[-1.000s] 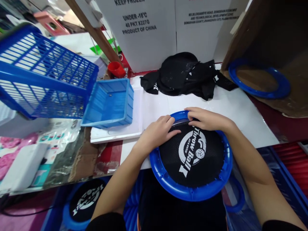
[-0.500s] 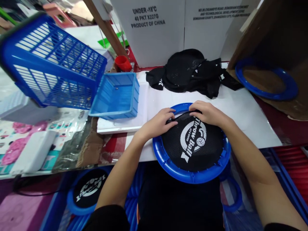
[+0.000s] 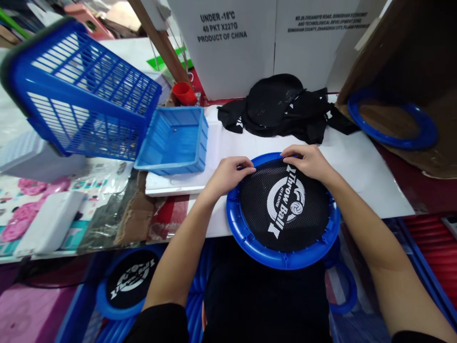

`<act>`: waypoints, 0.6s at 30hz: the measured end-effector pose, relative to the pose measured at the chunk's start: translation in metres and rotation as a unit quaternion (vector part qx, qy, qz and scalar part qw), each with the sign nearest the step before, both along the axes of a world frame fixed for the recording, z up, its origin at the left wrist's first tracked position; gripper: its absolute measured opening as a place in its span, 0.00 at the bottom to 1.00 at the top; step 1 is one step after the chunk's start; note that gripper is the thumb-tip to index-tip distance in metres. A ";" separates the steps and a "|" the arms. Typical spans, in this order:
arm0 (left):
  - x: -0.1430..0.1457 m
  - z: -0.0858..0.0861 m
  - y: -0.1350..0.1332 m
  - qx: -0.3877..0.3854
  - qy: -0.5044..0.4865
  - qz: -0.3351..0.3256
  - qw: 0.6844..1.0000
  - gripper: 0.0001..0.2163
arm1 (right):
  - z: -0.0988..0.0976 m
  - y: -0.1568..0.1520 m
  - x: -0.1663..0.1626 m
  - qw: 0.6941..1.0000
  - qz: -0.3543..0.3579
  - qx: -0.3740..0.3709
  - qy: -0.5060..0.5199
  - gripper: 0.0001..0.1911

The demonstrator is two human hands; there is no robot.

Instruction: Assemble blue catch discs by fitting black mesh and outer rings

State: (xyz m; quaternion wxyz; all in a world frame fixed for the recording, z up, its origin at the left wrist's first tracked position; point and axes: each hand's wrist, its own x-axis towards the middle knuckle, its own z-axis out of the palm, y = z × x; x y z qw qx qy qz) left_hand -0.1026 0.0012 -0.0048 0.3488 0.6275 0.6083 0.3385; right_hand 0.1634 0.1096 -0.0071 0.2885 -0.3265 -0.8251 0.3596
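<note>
In front of me a blue plastic ring [image 3: 285,261] lies tilted at the table's near edge. A black mesh disc [image 3: 252,209] printed "Throw Ball" in white spans its inside. With fingers closed, my left hand [image 3: 232,175] pinches the mesh's edge at the ring's far left. My right hand [image 3: 305,161] grips the mesh edge at the far side, thumb and fingertips pressed together near the rim. Behind the ring lies a heap of black mesh pieces [image 3: 274,105], some with white print.
A light blue bin [image 3: 171,143] and a tilted blue basket [image 3: 89,90] stand at the left. White cartons [image 3: 228,62] line the back. Another blue ring [image 3: 392,138] leans in a brown box at the right. Below the table edge sits a ring with mesh [image 3: 128,281].
Both hands have drawn the mesh's far edge outward to the ring's rim. The white gap that showed there is now covered, and the mesh lies flatter.
</note>
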 end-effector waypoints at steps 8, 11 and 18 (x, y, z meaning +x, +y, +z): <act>0.002 0.004 -0.002 0.013 0.011 0.023 1.000 0.07 | 0.003 0.005 0.001 1.000 -0.017 0.000 -0.018 0.06; 0.001 0.005 -0.002 0.007 0.020 0.027 0.999 0.06 | 0.003 0.009 0.004 0.999 0.010 -0.022 -0.027 0.06; -0.004 0.007 -0.001 -0.017 0.019 0.011 1.000 0.06 | 0.000 0.014 0.003 0.997 0.035 -0.069 -0.024 0.06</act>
